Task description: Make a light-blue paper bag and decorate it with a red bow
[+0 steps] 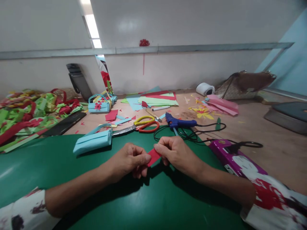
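A small red paper piece (154,157) is held between both hands above the green surface (144,204). My left hand (134,159) pinches its left end between thumb and fingers. At its upper right end, my right hand (173,151) pinches it the same way. A light blue paper purse (93,141) with a handle lies to the left of my left hand. Scissors (145,124) with yellow and orange handles lie beyond the hands. Just past my right hand is a blue glue gun (179,122) with a black cord.
At the back left are green and red paper strips (28,118), a phone (66,124), a dark bottle (78,81) and a flowered blue purse (98,107). Coloured sheets (158,99) lie behind the scissors. A purple power strip (236,158) and a brown bag (247,83) stand right.
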The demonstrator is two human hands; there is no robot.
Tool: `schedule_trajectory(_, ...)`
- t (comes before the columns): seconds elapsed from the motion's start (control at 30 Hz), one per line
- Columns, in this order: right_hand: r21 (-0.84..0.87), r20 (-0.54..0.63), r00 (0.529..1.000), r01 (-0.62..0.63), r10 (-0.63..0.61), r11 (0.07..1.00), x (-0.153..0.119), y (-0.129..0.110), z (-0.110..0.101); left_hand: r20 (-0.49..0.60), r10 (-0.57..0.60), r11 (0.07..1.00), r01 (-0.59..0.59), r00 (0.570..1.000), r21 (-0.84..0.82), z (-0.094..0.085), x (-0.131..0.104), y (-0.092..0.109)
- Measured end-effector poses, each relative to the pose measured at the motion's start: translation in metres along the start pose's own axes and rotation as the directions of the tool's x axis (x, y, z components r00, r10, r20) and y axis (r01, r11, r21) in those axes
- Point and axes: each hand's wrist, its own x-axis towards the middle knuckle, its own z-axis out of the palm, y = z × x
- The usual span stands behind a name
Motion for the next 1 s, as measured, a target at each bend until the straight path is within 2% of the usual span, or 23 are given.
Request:
schedule_trajectory(0.23,-0.076,-0.027,0.999,0.038,-0.041,0.996,-0.002,-0.001,-0.004,0.063,0.006,0.999,-0.004,0.998,-0.037,-0.006,-0.005,-0.004)
schedule_trajectory(0.3,-0.142,-0.070,0.990,0.110,-0.121,0.984,-0.003,0.001,-0.005,0.045,0.034,0.999,-0.032,0.998,-0.039,-0.004,-0.005,-0.004)
schedule_trajectory(0.33,-0.200,-0.102,0.974,0.178,-0.201,0.963,-0.004,0.003,-0.005,0.024,0.063,0.998,-0.062,0.998,-0.026,-0.003,-0.005,-0.004)
schedule_trajectory(0.37,-0.270,-0.128,0.942,0.267,-0.310,0.925,-0.004,0.005,-0.006,-0.008,0.104,0.995,-0.104,0.995,0.006,-0.001,-0.005,-0.003)
schedule_trajectory(0.4,-0.341,-0.139,0.891,0.366,-0.431,0.866,-0.004,0.007,-0.006,-0.046,0.152,0.987,-0.149,0.987,0.061,0.000,-0.004,-0.003)
schedule_trajectory(0.43,-0.400,-0.135,0.826,0.460,-0.547,0.793,-0.004,0.008,-0.006,-0.095,0.218,0.969,-0.204,0.971,0.140,0.002,-0.003,-0.002)
schedule_trajectory(0.5,-0.454,-0.122,0.687,0.603,-0.716,0.656,-0.003,0.012,-0.006,-0.154,0.386,0.898,-0.331,0.910,0.290,0.003,-0.001,-0.001)
schedule_trajectory(0.57,-0.449,-0.120,0.591,0.685,-0.798,0.574,-0.002,0.013,-0.005,-0.149,0.534,0.813,-0.458,0.832,0.360,0.002,0.002,0.001)
schedule_trajectory(0.63,-0.448,-0.133,0.535,0.718,-0.834,0.532,-0.002,0.014,-0.005,-0.184,0.598,0.784,-0.521,0.780,0.337,0.002,0.005,0.001)
schedule_trajectory(0.67,-0.468,-0.127,0.514,0.723,-0.848,0.508,-0.002,0.015,-0.006,-0.235,0.578,0.809,-0.509,0.782,0.294,0.002,0.006,0.000)
schedule_trajectory(0.73,-0.541,-0.092,0.468,0.717,-0.879,0.439,-0.003,0.016,-0.008,-0.340,0.424,0.905,-0.412,0.840,0.109,0.004,0.006,-0.002)
schedule_trajectory(0.77,-0.574,-0.067,0.444,0.715,-0.894,0.398,-0.004,0.017,-0.010,-0.343,0.317,0.939,-0.344,0.884,-0.018,0.006,0.006,-0.003)
schedule_trajectory(0.83,-0.601,-0.003,0.408,0.729,-0.913,0.328,-0.005,0.018,-0.013,-0.237,0.174,0.948,-0.228,0.956,-0.223,0.011,0.005,-0.004)
schedule_trajectory(0.9,-0.587,0.051,0.382,0.759,-0.923,0.282,-0.005,0.019,-0.014,-0.133,0.165,0.938,-0.197,0.977,-0.286,0.016,0.004,-0.005)
schedule_trajectory(1.0,-0.570,0.082,0.370,0.779,-0.925,0.261,-0.006,0.020,-0.011,-0.135,0.202,0.938,-0.231,0.970,-0.258,0.022,0.003,-0.003)
